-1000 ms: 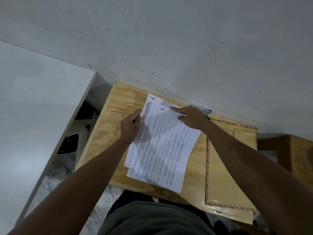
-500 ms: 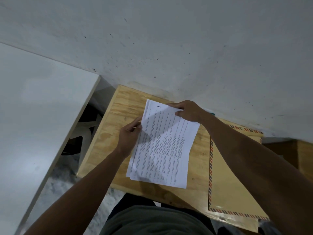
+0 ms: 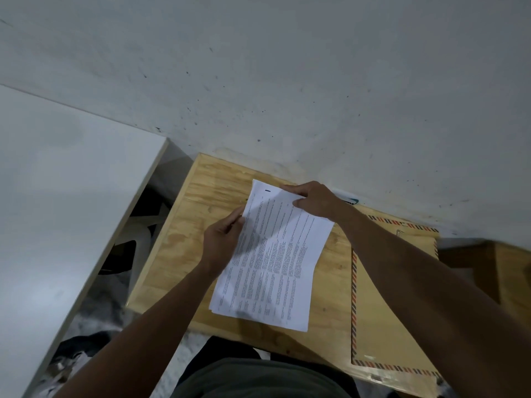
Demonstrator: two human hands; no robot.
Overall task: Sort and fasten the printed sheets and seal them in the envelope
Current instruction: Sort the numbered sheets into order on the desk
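Note:
A stack of white printed sheets (image 3: 273, 262) lies lengthwise on a small plywood table (image 3: 184, 239). My left hand (image 3: 222, 242) pinches the stack's left edge near the top. My right hand (image 3: 314, 201) grips the top right corner, thumb on the top page. The sheets are nearly squared up, with only a thin offset along the left and bottom edges. A brown envelope (image 3: 382, 326) with a red and blue striped border lies flat on the table's right side, partly under my right forearm. A metal clasp (image 3: 398, 232) shows near its top.
A white wall rises just behind the table. A white tabletop (image 3: 57, 211) stands to the left across a gap, with dark clutter on the floor below. A teal-tipped item (image 3: 352, 200) peeks out behind my right hand. Another wooden surface (image 3: 511, 271) sits at far right.
The fanned sheets have been drawn together into a tidier stack. My right hand slid to the top right corner, and the handwritten page behind the stack is now covered.

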